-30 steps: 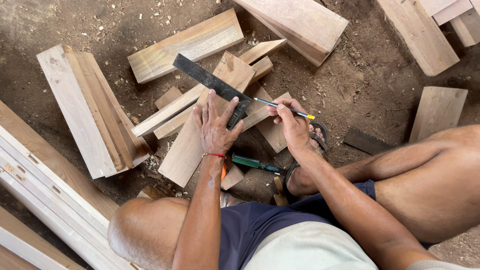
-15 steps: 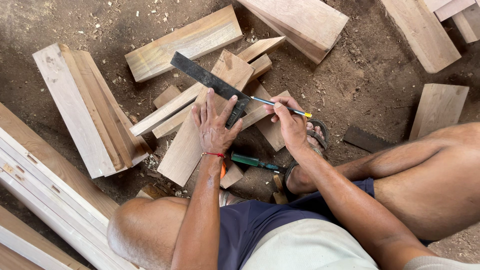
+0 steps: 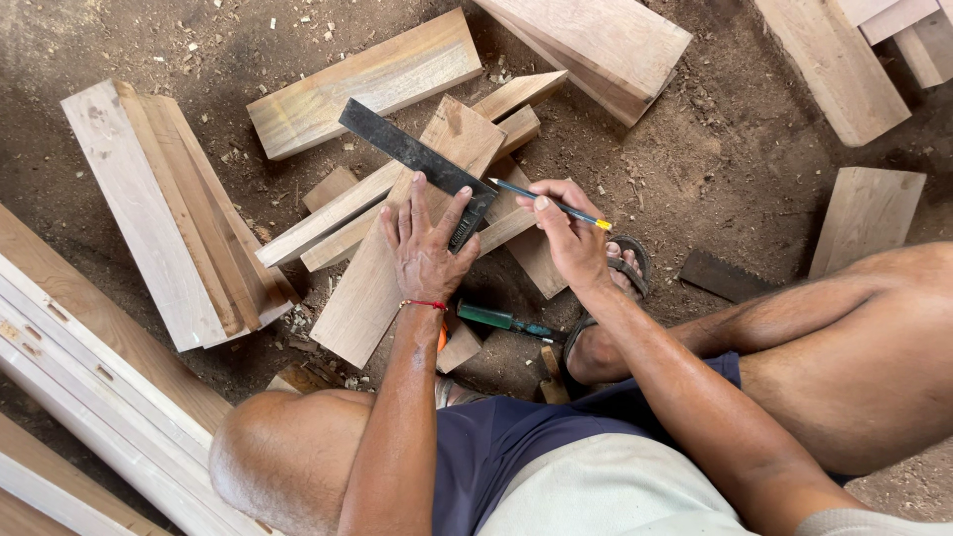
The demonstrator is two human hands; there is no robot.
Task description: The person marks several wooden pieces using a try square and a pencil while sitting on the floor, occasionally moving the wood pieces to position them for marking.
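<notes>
The left hand (image 3: 425, 250) lies flat, fingers spread, on a long board (image 3: 397, 248) that slants from the near left to the far right over a heap of offcuts on the dirt floor (image 3: 715, 159). Thumb and forefinger press down the stock of a try square (image 3: 422, 159), whose dark blade runs across the board toward the far left. That hand grips nothing; it pins the square and board by weight alone.

The right hand (image 3: 571, 238) is closed on a blue pencil (image 3: 546, 201) with a yellow end, pinched between thumb and fingertips. The tip points left and sits at the board's right edge, just beside the inner corner of the square.

Judgement on the step in hand: a true line needs the stock tight against the board's edge, with the left hand's pressure steady so the blade cannot pivot. The pencil should lean into the blade and travel in one stroke. The board rests on uneven offcuts, so it may rock; the pressing hand should bear over a supported spot.

Containers: none is in view. A green-handled tool (image 3: 501, 321) lies on the ground near the person's sandalled foot (image 3: 620, 273). A stack of planks (image 3: 169, 208) lies to the left, with more boards (image 3: 596, 45) at the far right.
</notes>
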